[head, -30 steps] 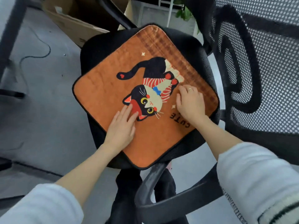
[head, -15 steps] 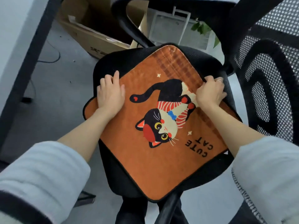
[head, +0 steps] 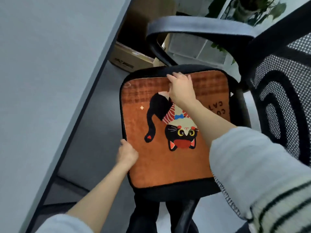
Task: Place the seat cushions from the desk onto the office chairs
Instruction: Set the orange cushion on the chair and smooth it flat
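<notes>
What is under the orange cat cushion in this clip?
The black office chair seat shows as a rim around the orange cat cushion. The seat's middle is covered. Both hands, left hand and right hand, grip cushion edges.

Left hand (head: 127,154): I see it low and to the left, forearm bare and running up from a pale sleeve pushed back near the lower edge; fingers curled, thumb raised, gripping the left edge of the seat cushion (head: 159,162). Right hand (head: 180,89): I see it reaching farther forward, forearm bare and crossing diagonally from a pale, dark-striped sleeve at the lower right; back of the hand faces me, fingers bent downward over the cushion's far edge, a ring on one finger. Both arms extended, hands well apart; palms hidden from me.
</notes>
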